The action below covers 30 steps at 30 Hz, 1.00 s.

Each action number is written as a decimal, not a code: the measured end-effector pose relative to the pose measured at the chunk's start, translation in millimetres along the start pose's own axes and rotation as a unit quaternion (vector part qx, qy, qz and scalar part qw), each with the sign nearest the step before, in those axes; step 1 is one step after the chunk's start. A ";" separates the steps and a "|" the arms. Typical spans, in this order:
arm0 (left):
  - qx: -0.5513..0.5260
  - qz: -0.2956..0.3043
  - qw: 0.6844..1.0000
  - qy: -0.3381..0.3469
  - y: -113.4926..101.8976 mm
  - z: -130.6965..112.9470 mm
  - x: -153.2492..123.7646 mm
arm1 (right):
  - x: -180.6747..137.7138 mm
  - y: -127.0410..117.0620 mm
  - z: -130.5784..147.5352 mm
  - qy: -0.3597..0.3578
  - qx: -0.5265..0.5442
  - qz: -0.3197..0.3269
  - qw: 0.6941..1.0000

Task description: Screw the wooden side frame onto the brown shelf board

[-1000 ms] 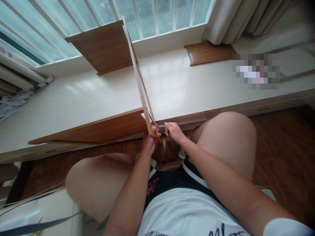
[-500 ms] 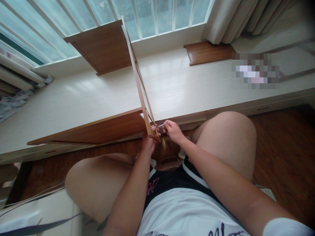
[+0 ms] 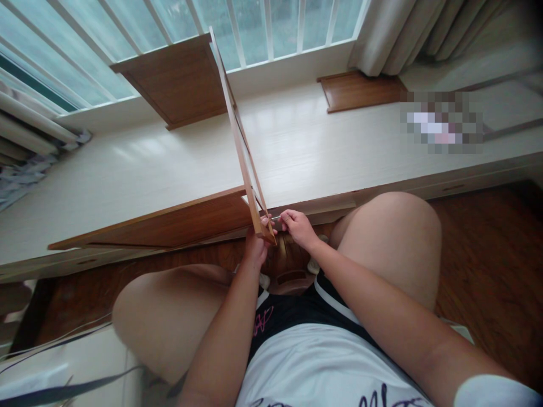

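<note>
A long thin wooden frame [image 3: 240,135] stands on edge, running from my lap up toward the window. My left hand [image 3: 257,247] grips its near bottom corner. My right hand [image 3: 298,227] is just right of that corner, fingers pinched on a small thin metal piece [image 3: 276,217] that points at the frame's edge. A brown wooden panel [image 3: 169,225] lies along the near edge of the white ledge [image 3: 139,169], left of the frame.
Another brown panel [image 3: 178,82] leans at the window, and a smaller one [image 3: 360,90] lies at the back right by the curtain [image 3: 382,34]. My bare knees flank the hands. Dark wooden floor [image 3: 492,271] spreads to the right; cables [image 3: 55,339] trail at the lower left.
My right hand has shifted slightly left, bringing the small metal piece closer to the frame's corner. The frame and left hand stay almost still.
</note>
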<state>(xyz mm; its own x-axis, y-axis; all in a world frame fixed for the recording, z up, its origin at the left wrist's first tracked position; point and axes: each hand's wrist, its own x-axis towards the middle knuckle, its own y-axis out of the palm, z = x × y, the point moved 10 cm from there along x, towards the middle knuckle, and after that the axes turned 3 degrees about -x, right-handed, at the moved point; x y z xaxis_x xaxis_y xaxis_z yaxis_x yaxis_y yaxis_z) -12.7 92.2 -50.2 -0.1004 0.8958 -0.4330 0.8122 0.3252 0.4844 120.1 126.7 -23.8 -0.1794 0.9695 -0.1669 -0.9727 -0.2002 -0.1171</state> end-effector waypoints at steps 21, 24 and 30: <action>0.016 -0.006 1.000 -0.013 1.8 -0.2 -6.5 | -0.1 6.8 -7.9 0.110 0.071 0.053 0.990; 0.013 -0.009 1.000 -0.010 2.6 -2.1 -6.6 | -0.9 9.9 -11.7 0.131 0.074 0.073 0.986; 0.016 -0.009 1.000 -0.024 4.3 -1.7 -7.8 | -1.5 12.9 -13.9 0.134 0.065 0.074 0.986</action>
<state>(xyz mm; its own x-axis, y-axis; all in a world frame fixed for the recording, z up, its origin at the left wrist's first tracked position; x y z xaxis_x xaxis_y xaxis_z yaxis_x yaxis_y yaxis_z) -9.5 87.2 -43.4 -0.0880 0.8741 -0.4777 0.8286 0.3304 0.4519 109.9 120.7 -38.7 -0.2925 0.8552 -0.4280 -0.9526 -0.2998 0.0520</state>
